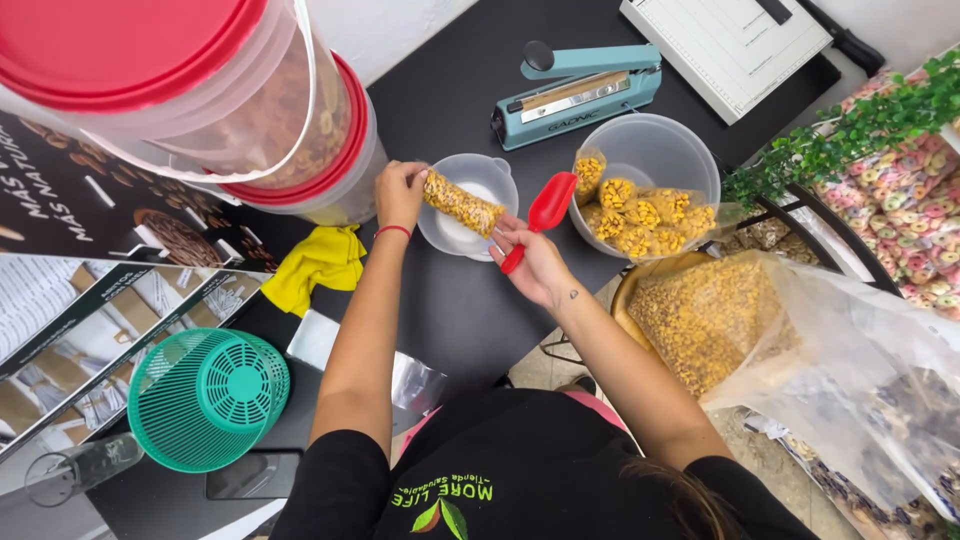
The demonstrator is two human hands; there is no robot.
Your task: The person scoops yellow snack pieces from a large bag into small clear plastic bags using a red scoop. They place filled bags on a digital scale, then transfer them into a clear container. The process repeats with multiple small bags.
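My left hand [400, 192] grips one end of a small clear bag of yellow cereal [462, 203], held level over a small clear bowl [492, 172]. My right hand [530, 262] supports the bag's other end and also holds a red plastic scoop [545, 212] by its handle. To the right stands a larger clear bowl [650, 150] with several filled cereal bags [640, 212] in it. A big open plastic sack of yellow cereal [705, 320] sits lower right.
A teal heat sealer [580, 92] and a white paper cutter [725, 45] lie at the table's far side. Red-lidded clear tubs [200, 90] stand at left, with a yellow cloth [318, 265] and a green basket [205, 398]. Bags of coloured cereal rings [915, 210] are at right.
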